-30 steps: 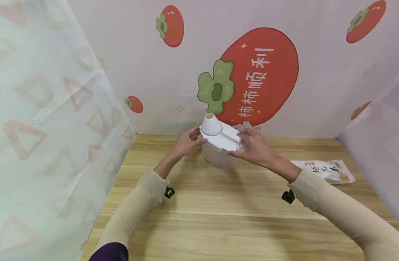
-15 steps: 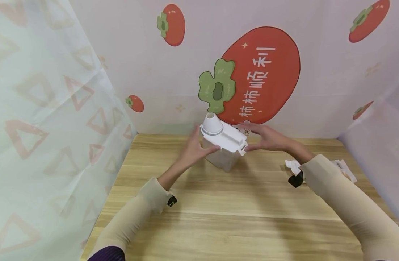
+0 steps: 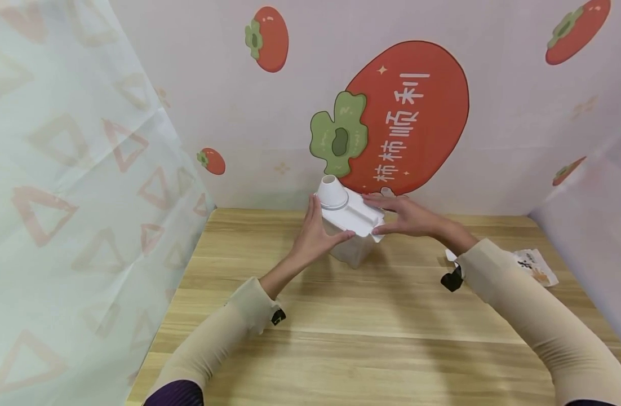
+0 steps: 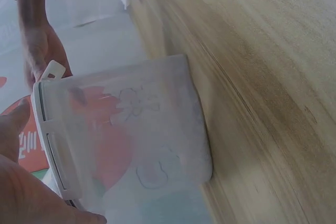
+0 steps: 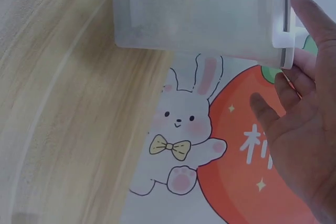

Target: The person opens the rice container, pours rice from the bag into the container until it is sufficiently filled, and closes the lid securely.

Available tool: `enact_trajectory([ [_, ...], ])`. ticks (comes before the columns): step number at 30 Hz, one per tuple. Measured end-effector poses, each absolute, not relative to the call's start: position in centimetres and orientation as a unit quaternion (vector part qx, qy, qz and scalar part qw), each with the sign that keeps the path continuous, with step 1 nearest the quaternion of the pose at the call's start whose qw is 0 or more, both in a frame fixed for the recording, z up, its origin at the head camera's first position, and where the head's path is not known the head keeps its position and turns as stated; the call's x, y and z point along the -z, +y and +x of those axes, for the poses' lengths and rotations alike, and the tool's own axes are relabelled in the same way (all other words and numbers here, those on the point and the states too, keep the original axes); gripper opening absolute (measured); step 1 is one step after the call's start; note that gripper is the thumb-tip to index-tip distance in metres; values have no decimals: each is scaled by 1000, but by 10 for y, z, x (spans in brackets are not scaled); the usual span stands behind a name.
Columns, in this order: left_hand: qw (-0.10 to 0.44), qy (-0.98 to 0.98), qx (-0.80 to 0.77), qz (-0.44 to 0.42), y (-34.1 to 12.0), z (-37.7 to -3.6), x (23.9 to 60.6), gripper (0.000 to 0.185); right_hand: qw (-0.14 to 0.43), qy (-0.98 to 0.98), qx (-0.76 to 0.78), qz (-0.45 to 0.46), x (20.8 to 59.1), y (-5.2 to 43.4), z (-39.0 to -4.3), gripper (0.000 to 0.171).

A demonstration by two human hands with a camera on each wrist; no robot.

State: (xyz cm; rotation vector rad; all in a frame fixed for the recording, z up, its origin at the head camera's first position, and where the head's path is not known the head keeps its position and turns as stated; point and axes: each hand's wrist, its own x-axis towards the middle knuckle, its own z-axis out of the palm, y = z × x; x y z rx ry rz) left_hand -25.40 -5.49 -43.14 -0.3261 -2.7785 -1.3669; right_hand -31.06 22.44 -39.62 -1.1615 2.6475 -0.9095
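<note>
A translucent plastic storage container (image 3: pixel 352 252) stands upright near the back wall, under a white lid (image 3: pixel 358 217) with a cone-shaped spout (image 3: pixel 332 193). My left hand (image 3: pixel 315 232) grips the lid's left part, its thumb along the front edge and fingers on the far left side. At the right end, my right hand (image 3: pixel 409 219) holds the lid, thumb at the near corner and fingers at the back edge. In the right wrist view, the thumb rests on a white clip (image 5: pixel 282 11) at that end. The same clip (image 4: pixel 53 71) sticks out from the side in the left wrist view.
A white printed packet (image 3: pixel 536 266) lies at the right on the wooden table (image 3: pixel 351 349), partly hidden by the right sleeve. A persimmon-printed wall covering (image 3: pixel 270 124) stands directly behind the container, with pale coverings at both sides.
My left hand has slid right along the lid. My right hand moved off the lid's right end, showing the clip sticking out, then came back onto that corner. The container has stayed in place.
</note>
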Motion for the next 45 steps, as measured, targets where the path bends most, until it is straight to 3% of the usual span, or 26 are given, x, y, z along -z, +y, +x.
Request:
enact_trajectory([
  [12,16,-883,451,-129,-60,-266,437,127,13,895,273,-353,401,213,-290,90],
  [19,7,-870,463,-170,-70,-281,437,120,-53,905,256,-336,405,198,-274,90],
  [31,-61,-859,444,-246,-95,-305,434,116,-176,898,233,-328,413,170,-251,85],
  [45,-116,-846,430,-293,-110,-320,427,114,-199,919,200,-276,412,150,-234,80],
])
